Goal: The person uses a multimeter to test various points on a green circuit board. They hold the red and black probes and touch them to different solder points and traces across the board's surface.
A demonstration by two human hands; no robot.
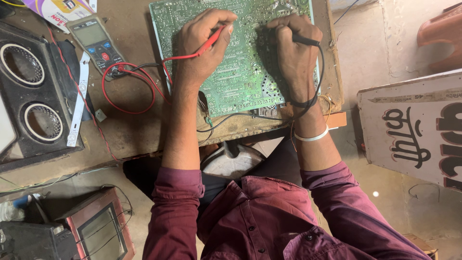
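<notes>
A large green circuit board (240, 72) lies solder side up on a worn wooden bench (130, 130). My left hand (197, 48) pinches a red test probe (211, 41), its tip resting on the board near the upper middle. My right hand (293, 53) grips a black test probe (303, 41) and presses it onto the board's upper right part. Red and black leads (130, 89) run left across the bench to a grey multimeter (96, 43) lying flat.
A black speaker box (33, 86) with two round cones stands at the left. A white strip (79, 96) leans beside it. A painted signboard (414, 130) stands at the right. A small red-framed screen unit (96, 226) sits on the floor, lower left.
</notes>
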